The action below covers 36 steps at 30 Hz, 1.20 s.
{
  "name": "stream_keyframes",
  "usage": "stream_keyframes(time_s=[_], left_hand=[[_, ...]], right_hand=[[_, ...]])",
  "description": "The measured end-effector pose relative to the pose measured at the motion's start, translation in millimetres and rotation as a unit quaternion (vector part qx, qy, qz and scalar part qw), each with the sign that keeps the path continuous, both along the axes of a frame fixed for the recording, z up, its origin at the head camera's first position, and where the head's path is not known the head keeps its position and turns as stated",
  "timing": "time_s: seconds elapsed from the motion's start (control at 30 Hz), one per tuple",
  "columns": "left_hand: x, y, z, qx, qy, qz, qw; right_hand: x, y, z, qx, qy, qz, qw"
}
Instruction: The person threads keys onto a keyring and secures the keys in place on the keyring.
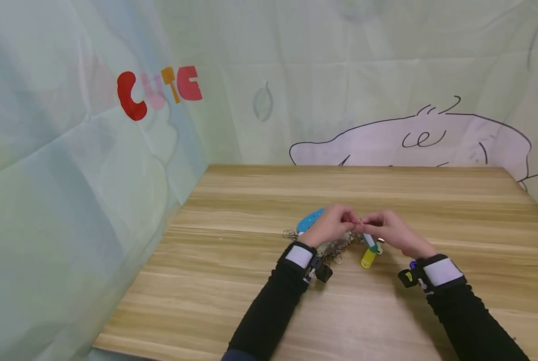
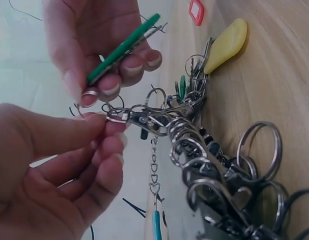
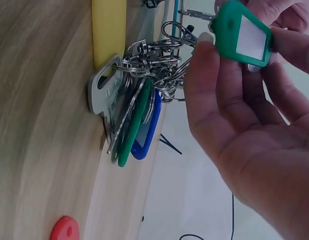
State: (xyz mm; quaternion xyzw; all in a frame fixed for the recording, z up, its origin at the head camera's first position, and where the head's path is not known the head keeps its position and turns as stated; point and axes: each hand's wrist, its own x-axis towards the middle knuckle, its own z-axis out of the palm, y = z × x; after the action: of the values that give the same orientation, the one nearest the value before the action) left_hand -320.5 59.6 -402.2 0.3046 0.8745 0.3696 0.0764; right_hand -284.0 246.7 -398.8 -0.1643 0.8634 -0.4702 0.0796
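Both hands together over the key bunch point(image 1: 341, 248), low over the wooden desk point(image 1: 251, 281). Left hand point(image 2: 49, 165) curled, thumb and forefinger pinching a metal clasp point(image 2: 125, 117) at the top of the bunch. Right hand point(image 3: 244, 115) curled too, fingertips gripping a green key tag point(image 3: 242, 35) with a white label window, its small ring point(image 2: 88, 93) just beside the clasp. Below the clasp, a tangle of split rings point(image 2: 204, 165) resting on the desk, with a thin chain point(image 2: 154, 167) hanging off it. Among the bunch: a silver key point(image 3: 105, 95), a second green tag point(image 3: 134, 125) and a blue tag point(image 3: 148, 131). Yellow tag point(image 3: 109, 30) flat on the desk, touching the bunch. Red tag point(image 3: 64, 230) on the desk, well apart from the bunch. Blue perforated plate point(image 1: 308, 219) just behind the bunch, partly hidden by the left hand.
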Motion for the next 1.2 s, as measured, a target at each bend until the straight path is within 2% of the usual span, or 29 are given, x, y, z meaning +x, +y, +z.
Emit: stream_keyframes(time_s=[0.37,0.87,1.2], left_hand=[[-0.7,2.4,-0.1,0.008,0.008,-0.009,0.9999],[-0.1,1.9,-2.6,0.023,0.025,-0.019,0.9992],[-1.3,2.7,-2.4,0.014,0.024,-0.005,0.9996]], right_hand=[[-0.8,2.8,3.4,0.011,-0.01,0.025,1.0],[-2.2,-1.8,-2.3,-0.001,-0.005,-0.014,1.0],[-1.6,-0.5,-2.5,-0.017,0.017,-0.006,1.0]])
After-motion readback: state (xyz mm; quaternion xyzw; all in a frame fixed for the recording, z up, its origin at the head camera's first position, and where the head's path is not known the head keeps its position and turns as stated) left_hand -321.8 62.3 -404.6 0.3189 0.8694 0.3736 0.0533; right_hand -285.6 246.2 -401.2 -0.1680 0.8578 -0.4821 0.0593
